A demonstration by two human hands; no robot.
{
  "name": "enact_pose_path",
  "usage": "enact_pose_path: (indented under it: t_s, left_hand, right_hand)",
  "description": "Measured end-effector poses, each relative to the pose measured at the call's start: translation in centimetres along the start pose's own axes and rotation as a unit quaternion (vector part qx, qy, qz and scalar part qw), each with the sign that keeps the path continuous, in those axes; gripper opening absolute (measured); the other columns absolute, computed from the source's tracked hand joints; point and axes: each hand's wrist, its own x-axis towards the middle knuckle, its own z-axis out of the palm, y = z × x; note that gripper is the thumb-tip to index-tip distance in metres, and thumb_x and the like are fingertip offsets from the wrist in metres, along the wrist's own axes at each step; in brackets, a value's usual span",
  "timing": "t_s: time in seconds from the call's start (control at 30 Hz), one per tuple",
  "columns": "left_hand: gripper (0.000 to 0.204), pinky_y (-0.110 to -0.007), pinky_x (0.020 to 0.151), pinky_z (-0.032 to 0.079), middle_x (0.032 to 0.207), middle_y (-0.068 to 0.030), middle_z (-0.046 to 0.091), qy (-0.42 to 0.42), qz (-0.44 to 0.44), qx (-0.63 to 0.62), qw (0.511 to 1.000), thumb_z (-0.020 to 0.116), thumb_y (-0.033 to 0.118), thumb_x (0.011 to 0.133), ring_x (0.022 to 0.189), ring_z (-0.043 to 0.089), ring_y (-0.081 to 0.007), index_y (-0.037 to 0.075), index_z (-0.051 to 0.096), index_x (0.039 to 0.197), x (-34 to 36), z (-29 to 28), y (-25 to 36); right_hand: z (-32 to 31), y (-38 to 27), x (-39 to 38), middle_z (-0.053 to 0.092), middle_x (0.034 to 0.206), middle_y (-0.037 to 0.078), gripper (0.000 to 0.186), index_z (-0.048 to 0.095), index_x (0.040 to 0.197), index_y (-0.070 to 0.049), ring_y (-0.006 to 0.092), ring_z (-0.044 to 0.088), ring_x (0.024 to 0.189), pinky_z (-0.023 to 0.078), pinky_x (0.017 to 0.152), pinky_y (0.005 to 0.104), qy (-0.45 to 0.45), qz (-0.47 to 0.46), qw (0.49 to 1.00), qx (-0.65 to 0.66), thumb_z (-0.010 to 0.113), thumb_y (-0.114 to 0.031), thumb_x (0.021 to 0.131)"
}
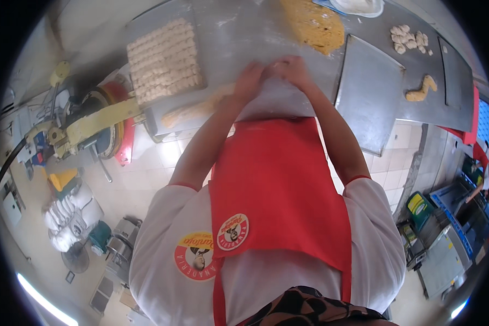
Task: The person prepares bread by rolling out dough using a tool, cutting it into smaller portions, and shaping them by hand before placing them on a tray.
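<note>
- The dough roll lies along the near side of the table, presumably for easy reach; the left wrist hides its right end.
- The left hand and right hand come together beside it; with the blur, I can't tell whether either grasps anything.
- Dough pieces in rows fill the left; yellow dough sits ahead.
- A metal tray overhangs the edge, limiting room rightward.

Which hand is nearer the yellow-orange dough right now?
Right. The right hand is just short of the yellow-orange dough, slightly to its left; the left hand is farther off, left of the right hand.
</note>
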Motion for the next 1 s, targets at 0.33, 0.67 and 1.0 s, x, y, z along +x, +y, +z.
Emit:
enact_pose_path:
  t_s: [0.33,0.67,1.0]
  left_hand:
    - [0.038,-0.051,0.087,0.051,0.111,-0.0172,0.062,0.282,-0.249,0.314,0.872,0.080,0.029,0.088,0.105,0.062,-0.0404,0.005,0.066,0.113,-1.3,-12.4,-10.1]
    - [0.026,-0.039,0.078,0.055,0.103,-0.0078,0.069,0.178,-0.324,-0.040,0.928,0.072,0.010,0.093,0.088,0.067,-0.0231,0.003,0.065,0.117,-4.2,-17.4,-11.0]
    - [0.026,-0.032,0.083,0.059,0.107,-0.0084,0.071,0.060,-0.317,-0.588,0.741,0.067,0.010,0.100,0.094,0.070,-0.0177,0.000,0.061,0.123,2.3,-9.4,8.9]
  right_hand:
    - [-2.6,2.6,-0.5,0.062,0.083,0.004,0.021,0.062,0.104,-0.009,0.0188,0.064,0.077,0.050,0.061,0.0330,0.023,0.119,0.876,0.467,0.063,-0.028,0.095]
    - [1.0,1.3,-6.1,0.068,0.093,0.005,0.025,0.068,0.117,-0.007,0.0132,0.062,0.079,0.050,0.063,0.0300,0.000,0.109,0.909,0.402,0.068,-0.024,0.098]
    - [3.1,-10.5,-7.9,0.075,0.086,0.008,0.026,0.073,0.110,0.000,0.0109,0.065,0.074,0.052,0.069,0.0295,0.171,-0.117,0.971,0.123,0.078,-0.019,0.091]
